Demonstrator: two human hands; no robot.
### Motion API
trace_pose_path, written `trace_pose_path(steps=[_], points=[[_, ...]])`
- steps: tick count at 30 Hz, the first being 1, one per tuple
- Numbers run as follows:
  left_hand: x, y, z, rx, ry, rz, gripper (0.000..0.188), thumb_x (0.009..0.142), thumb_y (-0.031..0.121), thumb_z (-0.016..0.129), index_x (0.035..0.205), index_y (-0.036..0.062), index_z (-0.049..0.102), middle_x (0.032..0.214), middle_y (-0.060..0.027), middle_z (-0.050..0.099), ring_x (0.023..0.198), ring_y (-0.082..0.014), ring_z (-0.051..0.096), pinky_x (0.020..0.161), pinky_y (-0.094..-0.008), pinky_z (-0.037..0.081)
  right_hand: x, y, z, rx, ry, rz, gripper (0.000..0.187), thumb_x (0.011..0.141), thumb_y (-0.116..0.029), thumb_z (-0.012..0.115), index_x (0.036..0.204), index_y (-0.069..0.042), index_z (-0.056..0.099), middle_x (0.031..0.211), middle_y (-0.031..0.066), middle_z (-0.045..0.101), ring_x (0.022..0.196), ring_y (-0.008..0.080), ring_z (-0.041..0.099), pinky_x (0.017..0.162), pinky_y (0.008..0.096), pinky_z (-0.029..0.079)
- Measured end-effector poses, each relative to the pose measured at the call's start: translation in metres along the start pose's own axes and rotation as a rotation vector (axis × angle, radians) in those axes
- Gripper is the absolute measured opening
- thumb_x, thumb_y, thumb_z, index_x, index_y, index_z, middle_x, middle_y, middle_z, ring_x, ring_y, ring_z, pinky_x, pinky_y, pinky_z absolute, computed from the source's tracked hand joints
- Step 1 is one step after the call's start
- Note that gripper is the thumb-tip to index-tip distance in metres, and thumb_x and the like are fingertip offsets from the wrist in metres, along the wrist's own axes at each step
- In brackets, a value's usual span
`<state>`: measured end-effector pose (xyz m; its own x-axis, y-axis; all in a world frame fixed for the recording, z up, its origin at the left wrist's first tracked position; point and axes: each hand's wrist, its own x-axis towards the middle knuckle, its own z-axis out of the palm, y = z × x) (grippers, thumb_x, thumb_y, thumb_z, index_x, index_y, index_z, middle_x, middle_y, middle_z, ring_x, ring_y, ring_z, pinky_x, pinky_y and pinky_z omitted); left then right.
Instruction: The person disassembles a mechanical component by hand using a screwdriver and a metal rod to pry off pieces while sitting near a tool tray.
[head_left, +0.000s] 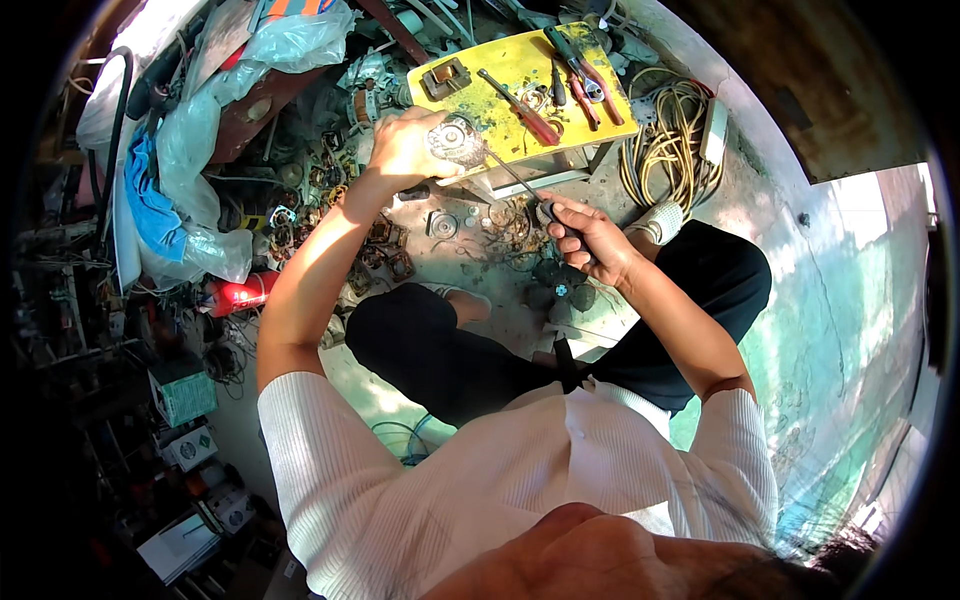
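Observation:
My left hand (405,148) is closed around a round metal motor part (456,141), steadying it at the near left edge of a yellow tabletop (500,82). In my right hand (592,238) is a screwdriver (516,178) with a dark handle. Its thin shaft slants up and left, and the tip reaches the right side of the motor part; whether it sits in a screw or slot is too small to tell. On the tabletop lie a red-handled tool (530,118), long-handled pliers (590,80) and a brown squarish metal piece (446,77).
Coiled tan cable (672,140) lies right of the low table, with a white power strip (715,132) beside it. Another round metal part (442,224) rests on the floor between my feet. Loose motor parts, a red cylinder (243,293) and plastic bags (195,165) crowd the left.

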<state>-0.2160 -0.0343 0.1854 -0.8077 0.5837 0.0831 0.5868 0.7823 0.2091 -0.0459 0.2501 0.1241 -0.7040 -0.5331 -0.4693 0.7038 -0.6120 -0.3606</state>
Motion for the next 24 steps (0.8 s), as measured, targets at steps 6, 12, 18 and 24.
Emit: trace_pose_path(steps=[6,12,18,24], points=[[0.008,0.009,-0.009,-0.052,-0.105,-0.06,0.072,0.06,0.051,0.085,0.121,0.0152,0.07,0.113,-0.0128,0.071,0.105,-0.0307,0.067,0.096,-0.0432,0.049,0.004,0.006,0.007,-0.638,0.199,-0.393,0.042,0.101,-0.019,0.057,0.143,-0.018,0.053,0.082,0.005,0.059,0.061,0.0155,0.053,0.05,0.0249,0.042],[0.006,0.017,-0.022,-0.072,-0.181,-0.151,0.073,0.063,0.043,0.087,0.128,0.0149,0.066,0.122,-0.0143,0.067,0.117,-0.0313,0.062,0.102,-0.0432,0.046,-0.036,-0.006,0.008,-1.882,0.385,-0.613,0.038,0.092,-0.012,0.061,0.13,-0.018,0.066,0.097,0.0168,0.068,0.089,0.038,0.066,0.081,0.046,0.053],[0.002,0.023,-0.02,0.007,-0.15,-0.147,0.072,0.062,0.042,0.087,0.126,0.0161,0.068,0.121,-0.0131,0.068,0.115,-0.0305,0.064,0.101,-0.0428,0.046,-0.037,-0.037,0.034,-1.782,0.37,-0.715,0.035,0.095,-0.013,0.059,0.129,-0.015,0.066,0.1,0.0181,0.068,0.095,0.0385,0.065,0.085,0.0449,0.053],[-0.003,0.023,-0.015,-0.013,-0.059,-0.1,0.071,0.059,0.043,0.088,0.123,0.0176,0.069,0.119,-0.0101,0.07,0.111,-0.0295,0.065,0.099,-0.0449,0.046,-0.024,-0.06,0.05,-1.882,0.306,-0.707,0.034,0.093,-0.011,0.06,0.126,-0.01,0.068,0.102,0.0191,0.071,0.095,0.0387,0.066,0.085,0.0442,0.053]])
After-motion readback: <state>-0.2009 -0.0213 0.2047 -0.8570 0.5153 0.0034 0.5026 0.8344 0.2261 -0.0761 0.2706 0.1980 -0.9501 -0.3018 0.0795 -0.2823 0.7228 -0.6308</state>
